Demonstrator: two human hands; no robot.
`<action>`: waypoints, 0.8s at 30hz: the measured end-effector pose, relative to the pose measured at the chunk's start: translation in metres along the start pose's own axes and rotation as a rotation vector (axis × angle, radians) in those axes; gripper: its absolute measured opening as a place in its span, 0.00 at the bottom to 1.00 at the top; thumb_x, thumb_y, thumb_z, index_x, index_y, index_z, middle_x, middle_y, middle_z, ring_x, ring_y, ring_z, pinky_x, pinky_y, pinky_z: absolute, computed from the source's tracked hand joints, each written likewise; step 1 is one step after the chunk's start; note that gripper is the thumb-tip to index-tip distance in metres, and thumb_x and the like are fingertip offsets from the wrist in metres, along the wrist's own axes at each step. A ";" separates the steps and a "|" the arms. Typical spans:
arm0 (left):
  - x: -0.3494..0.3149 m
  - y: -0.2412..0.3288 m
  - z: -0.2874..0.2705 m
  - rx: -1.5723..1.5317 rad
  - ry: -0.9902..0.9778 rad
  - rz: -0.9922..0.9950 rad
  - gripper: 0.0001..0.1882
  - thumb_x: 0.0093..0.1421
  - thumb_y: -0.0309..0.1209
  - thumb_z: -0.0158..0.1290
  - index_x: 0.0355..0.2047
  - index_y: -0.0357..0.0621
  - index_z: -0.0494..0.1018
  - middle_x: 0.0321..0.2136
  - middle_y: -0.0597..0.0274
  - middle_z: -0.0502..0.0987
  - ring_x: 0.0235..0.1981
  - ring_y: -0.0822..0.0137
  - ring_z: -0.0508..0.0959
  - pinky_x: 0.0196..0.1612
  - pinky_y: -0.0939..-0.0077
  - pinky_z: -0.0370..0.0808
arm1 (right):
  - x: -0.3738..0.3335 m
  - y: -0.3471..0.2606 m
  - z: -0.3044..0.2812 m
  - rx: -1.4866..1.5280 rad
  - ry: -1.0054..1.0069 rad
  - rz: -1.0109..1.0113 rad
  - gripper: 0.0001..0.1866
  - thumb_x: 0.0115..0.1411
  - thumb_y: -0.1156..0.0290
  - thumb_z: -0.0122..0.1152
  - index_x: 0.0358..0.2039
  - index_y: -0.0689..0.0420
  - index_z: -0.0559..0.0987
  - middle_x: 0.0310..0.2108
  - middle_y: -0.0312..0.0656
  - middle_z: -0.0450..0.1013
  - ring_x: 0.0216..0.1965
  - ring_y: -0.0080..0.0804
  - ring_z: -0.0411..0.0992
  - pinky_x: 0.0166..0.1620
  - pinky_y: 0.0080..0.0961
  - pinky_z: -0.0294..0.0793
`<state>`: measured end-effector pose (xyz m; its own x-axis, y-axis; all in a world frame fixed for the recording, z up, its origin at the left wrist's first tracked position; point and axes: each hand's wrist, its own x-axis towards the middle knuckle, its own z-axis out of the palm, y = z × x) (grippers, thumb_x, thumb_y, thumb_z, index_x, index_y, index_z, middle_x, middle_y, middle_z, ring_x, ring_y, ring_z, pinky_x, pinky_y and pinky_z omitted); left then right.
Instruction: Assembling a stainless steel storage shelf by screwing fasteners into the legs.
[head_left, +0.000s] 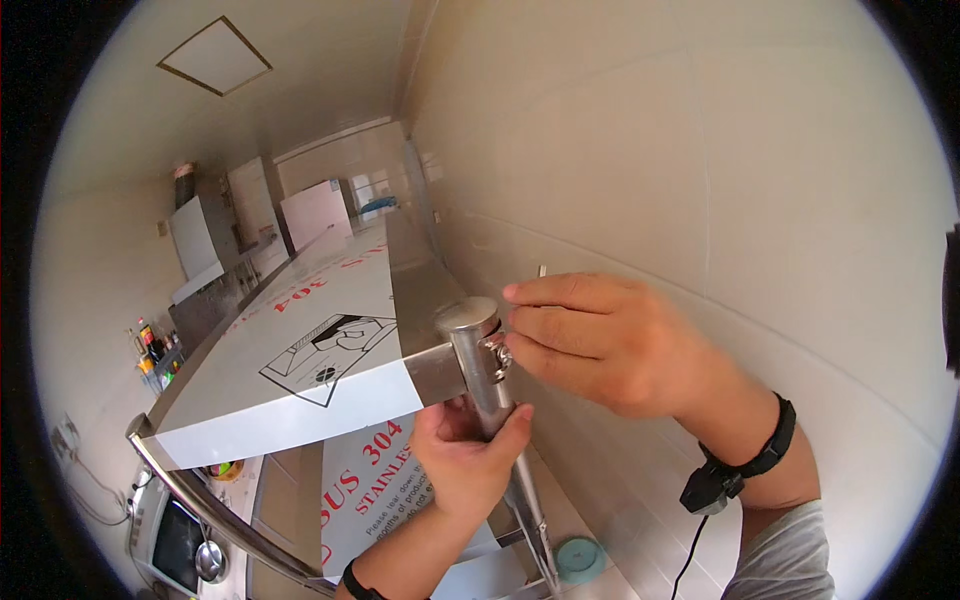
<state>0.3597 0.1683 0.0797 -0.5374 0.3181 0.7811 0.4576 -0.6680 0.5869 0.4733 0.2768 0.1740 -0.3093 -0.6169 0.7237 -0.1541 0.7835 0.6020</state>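
Observation:
A capped steel post (492, 405) stands at the near right corner of a stainless-steel shelf (300, 355), which is partly covered in white printed film. My left hand (465, 455) is closed around the post just below the shelf's corner, thumb on its right side. On the post's right side, under the round cap, sits a small metal bolt fitting (498, 352). Right at this fitting, my right hand (600, 340) is closed with its fingertips pinched. The tip of a thin metal rod (542, 271) pokes up behind its index finger; the rest is hidden.
A tiled wall (720, 200) rises close on the right. Below the top shelf is a lower film-covered panel (375, 500). A curved steel post (215, 515) supports the left corner. A microwave (170, 530) and bottles (150, 345) are at left; a green round container (580, 560) sits low by the wall.

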 end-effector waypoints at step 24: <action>0.001 -0.011 -0.013 -0.034 -0.157 -0.007 0.26 0.40 0.16 0.58 0.39 0.33 0.59 0.27 0.59 0.71 0.25 0.73 0.73 0.26 0.81 0.71 | -0.015 0.003 0.014 0.091 0.095 0.107 0.13 0.35 0.75 0.54 0.27 0.62 0.73 0.28 0.42 0.69 0.33 0.38 0.70 0.35 0.26 0.73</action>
<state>0.3452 0.1674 0.0708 -0.4223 0.4223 0.8021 0.4285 -0.6867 0.5871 0.4648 0.2893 0.1599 -0.2394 -0.5307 0.8130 -0.2108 0.8458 0.4901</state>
